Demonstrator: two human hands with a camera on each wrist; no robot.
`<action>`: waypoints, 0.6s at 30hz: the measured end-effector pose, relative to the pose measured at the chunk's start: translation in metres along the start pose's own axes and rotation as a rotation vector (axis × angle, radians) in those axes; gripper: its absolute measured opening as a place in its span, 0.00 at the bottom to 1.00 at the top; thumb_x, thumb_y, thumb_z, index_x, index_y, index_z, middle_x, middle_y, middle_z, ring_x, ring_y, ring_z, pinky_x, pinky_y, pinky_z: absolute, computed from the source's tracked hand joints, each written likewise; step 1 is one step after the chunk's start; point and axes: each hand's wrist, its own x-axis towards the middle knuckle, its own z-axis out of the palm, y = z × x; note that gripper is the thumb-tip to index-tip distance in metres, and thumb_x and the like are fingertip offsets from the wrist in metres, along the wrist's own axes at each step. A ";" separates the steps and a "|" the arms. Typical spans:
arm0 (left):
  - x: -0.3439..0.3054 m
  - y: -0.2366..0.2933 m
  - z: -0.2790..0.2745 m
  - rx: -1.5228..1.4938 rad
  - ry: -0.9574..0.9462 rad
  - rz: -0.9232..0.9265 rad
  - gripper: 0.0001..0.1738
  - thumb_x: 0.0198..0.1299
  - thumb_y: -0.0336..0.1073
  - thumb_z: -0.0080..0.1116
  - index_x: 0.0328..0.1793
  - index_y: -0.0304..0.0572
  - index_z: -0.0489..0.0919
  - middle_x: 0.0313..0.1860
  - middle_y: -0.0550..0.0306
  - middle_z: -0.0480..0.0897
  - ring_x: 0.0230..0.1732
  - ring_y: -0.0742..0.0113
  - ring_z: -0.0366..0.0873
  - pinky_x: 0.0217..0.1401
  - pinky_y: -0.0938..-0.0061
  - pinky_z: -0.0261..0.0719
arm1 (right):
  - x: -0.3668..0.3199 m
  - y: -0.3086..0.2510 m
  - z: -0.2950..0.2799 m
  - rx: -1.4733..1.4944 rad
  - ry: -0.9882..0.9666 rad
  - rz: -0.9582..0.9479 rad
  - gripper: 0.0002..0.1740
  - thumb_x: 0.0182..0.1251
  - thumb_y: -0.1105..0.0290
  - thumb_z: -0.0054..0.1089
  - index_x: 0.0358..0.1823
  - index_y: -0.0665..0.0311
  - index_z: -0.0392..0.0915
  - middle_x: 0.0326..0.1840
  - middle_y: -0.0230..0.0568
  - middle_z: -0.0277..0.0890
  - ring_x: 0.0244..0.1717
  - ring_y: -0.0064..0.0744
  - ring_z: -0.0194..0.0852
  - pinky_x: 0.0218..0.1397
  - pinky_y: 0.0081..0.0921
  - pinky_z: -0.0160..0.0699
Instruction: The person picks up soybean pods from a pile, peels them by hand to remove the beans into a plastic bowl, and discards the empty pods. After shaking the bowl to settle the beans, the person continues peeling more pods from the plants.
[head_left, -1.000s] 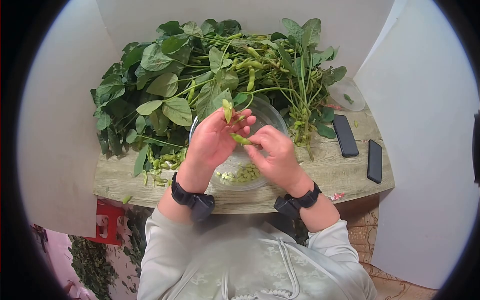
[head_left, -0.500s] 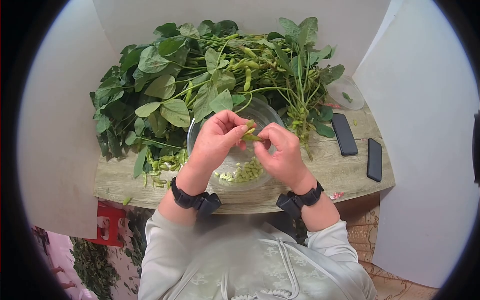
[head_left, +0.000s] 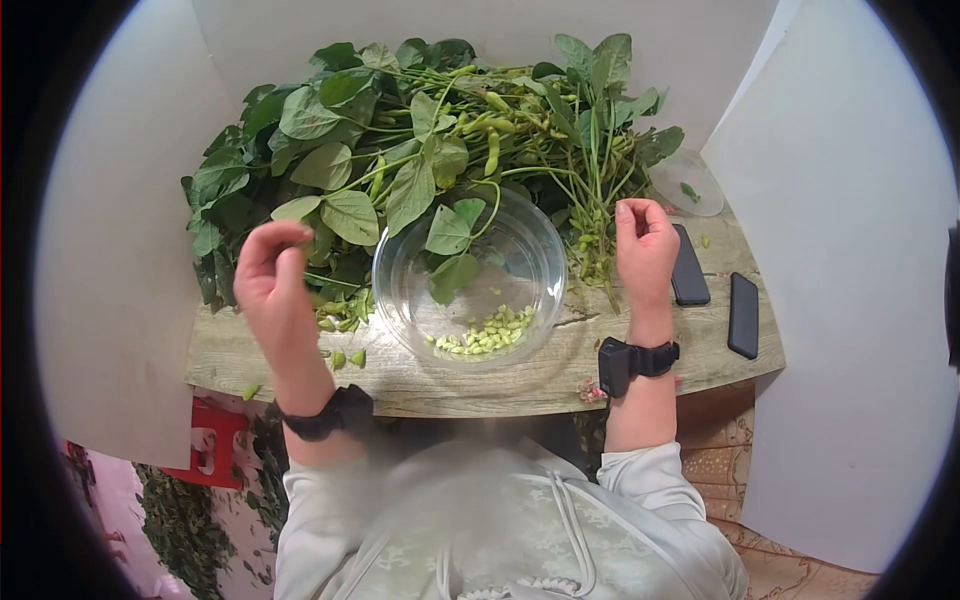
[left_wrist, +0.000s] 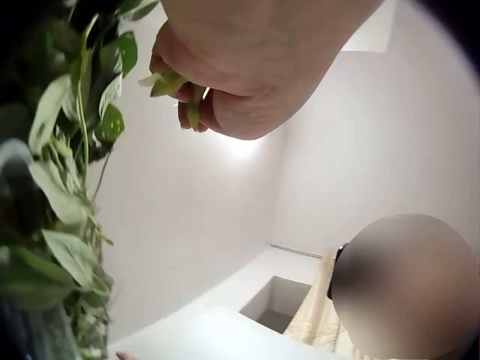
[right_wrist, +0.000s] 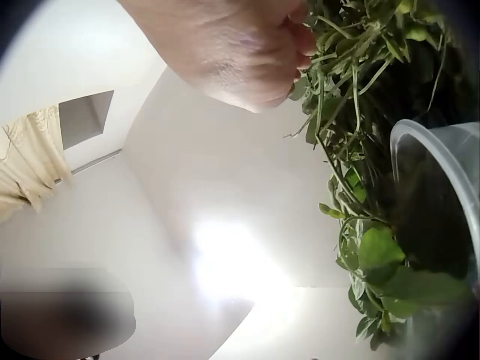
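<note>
My left hand point(head_left: 270, 280) is raised at the left, above the table's left part, fingers curled. In the left wrist view its fingers grip green soybean pod pieces point(left_wrist: 168, 82), which poke out between them. Off to the right, my right hand point(head_left: 645, 245) is lifted beside the plant stems with fingers bent in toward the thumb; nothing shows in it. Between the hands stands a clear plastic bowl point(head_left: 385, 320). Shelled green soybeans point(head_left: 490, 335) lie in its near side, and a leafy sprig point(head_left: 452, 235) hangs over its far rim.
A big heap of soybean plants point(head_left: 330, 120) with pods covers the table's back. Loose pods point(head_left: 340, 315) lie left of the bowl. Two black phones point(head_left: 743, 315) rest on the right, near a clear lid point(head_left: 700, 190). Below left is a red stool point(head_left: 215, 440).
Both hands were together over the bowl, working at a pod. They have parted: the left moved left with pod pieces, the right moved right. The bowl and its beans now show fully.
</note>
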 end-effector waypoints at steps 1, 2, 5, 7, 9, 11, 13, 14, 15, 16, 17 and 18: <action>-0.004 -0.004 -0.015 0.117 0.055 0.010 0.12 0.61 0.20 0.48 0.45 0.36 0.81 0.49 0.55 0.82 0.45 0.71 0.79 0.53 0.77 0.75 | 0.001 0.003 0.001 -0.110 -0.021 -0.040 0.08 0.67 0.71 0.66 0.38 0.70 0.80 0.30 0.34 0.77 0.27 0.21 0.72 0.32 0.20 0.73; -0.007 -0.008 -0.023 0.235 0.112 0.019 0.14 0.60 0.20 0.48 0.46 0.37 0.82 0.52 0.54 0.83 0.49 0.69 0.79 0.58 0.74 0.74 | 0.000 0.004 0.001 -0.220 -0.044 -0.080 0.10 0.66 0.70 0.67 0.39 0.70 0.80 0.32 0.37 0.78 0.29 0.24 0.74 0.34 0.23 0.75; -0.011 -0.011 -0.036 0.748 0.096 0.179 0.16 0.59 0.22 0.50 0.52 0.39 0.82 0.58 0.52 0.81 0.60 0.61 0.75 0.68 0.67 0.68 | 0.001 0.005 -0.001 -0.370 -0.127 -0.093 0.19 0.62 0.63 0.71 0.46 0.70 0.80 0.42 0.45 0.79 0.39 0.36 0.78 0.45 0.31 0.78; -0.015 -0.010 -0.036 0.783 0.126 0.143 0.18 0.60 0.25 0.54 0.57 0.41 0.81 0.64 0.51 0.78 0.68 0.57 0.70 0.74 0.64 0.61 | 0.002 0.008 -0.003 -0.442 -0.158 -0.122 0.23 0.61 0.60 0.71 0.50 0.70 0.79 0.45 0.47 0.79 0.45 0.39 0.77 0.49 0.34 0.77; -0.019 -0.006 -0.023 0.669 0.150 0.180 0.17 0.62 0.28 0.58 0.58 0.41 0.81 0.65 0.51 0.77 0.69 0.58 0.68 0.74 0.64 0.61 | 0.000 0.010 -0.004 -0.522 -0.186 -0.148 0.27 0.60 0.57 0.72 0.54 0.69 0.78 0.49 0.48 0.78 0.50 0.43 0.77 0.54 0.37 0.77; -0.021 -0.004 -0.008 0.593 0.129 0.171 0.16 0.64 0.31 0.60 0.58 0.40 0.81 0.64 0.51 0.77 0.68 0.58 0.70 0.73 0.65 0.62 | -0.002 0.013 -0.002 -0.676 -0.229 -0.100 0.31 0.60 0.54 0.71 0.58 0.69 0.77 0.51 0.51 0.77 0.56 0.49 0.74 0.58 0.41 0.75; -0.021 -0.007 0.003 0.519 -0.047 0.176 0.16 0.65 0.32 0.61 0.58 0.38 0.80 0.63 0.51 0.78 0.67 0.59 0.71 0.72 0.67 0.63 | -0.003 0.024 -0.001 -0.724 -0.240 -0.117 0.29 0.61 0.55 0.70 0.55 0.69 0.78 0.50 0.52 0.77 0.54 0.51 0.75 0.56 0.42 0.75; -0.024 -0.002 0.012 0.553 -0.072 0.146 0.16 0.65 0.32 0.62 0.58 0.37 0.80 0.60 0.51 0.79 0.64 0.60 0.73 0.71 0.68 0.64 | -0.004 0.027 0.000 -0.773 -0.249 -0.138 0.26 0.62 0.55 0.69 0.52 0.70 0.78 0.48 0.53 0.78 0.52 0.53 0.76 0.54 0.43 0.76; -0.027 -0.003 0.016 0.556 -0.070 0.144 0.16 0.65 0.32 0.62 0.58 0.37 0.80 0.60 0.51 0.79 0.64 0.60 0.73 0.71 0.68 0.64 | -0.003 0.025 0.000 -0.771 -0.253 -0.138 0.26 0.62 0.55 0.69 0.52 0.70 0.78 0.48 0.53 0.78 0.52 0.53 0.76 0.54 0.43 0.76; -0.030 -0.007 0.019 0.442 -0.112 0.093 0.15 0.65 0.32 0.62 0.57 0.37 0.80 0.58 0.53 0.79 0.62 0.61 0.74 0.69 0.69 0.66 | 0.000 0.020 0.000 -0.750 -0.299 -0.046 0.23 0.63 0.57 0.67 0.47 0.71 0.78 0.45 0.55 0.78 0.49 0.55 0.77 0.51 0.45 0.76; -0.033 -0.009 0.024 0.325 -0.154 0.043 0.15 0.65 0.32 0.62 0.57 0.37 0.80 0.57 0.54 0.80 0.60 0.63 0.75 0.67 0.70 0.67 | 0.002 0.017 -0.001 -0.729 -0.344 0.045 0.20 0.65 0.58 0.66 0.42 0.72 0.78 0.42 0.56 0.78 0.45 0.58 0.77 0.48 0.47 0.76; -0.038 -0.008 0.031 0.309 -0.166 0.035 0.14 0.64 0.30 0.62 0.55 0.37 0.80 0.54 0.56 0.80 0.56 0.65 0.76 0.60 0.73 0.70 | 0.003 0.018 -0.001 -0.731 -0.346 0.044 0.20 0.65 0.58 0.66 0.42 0.72 0.78 0.42 0.56 0.78 0.45 0.58 0.77 0.48 0.47 0.76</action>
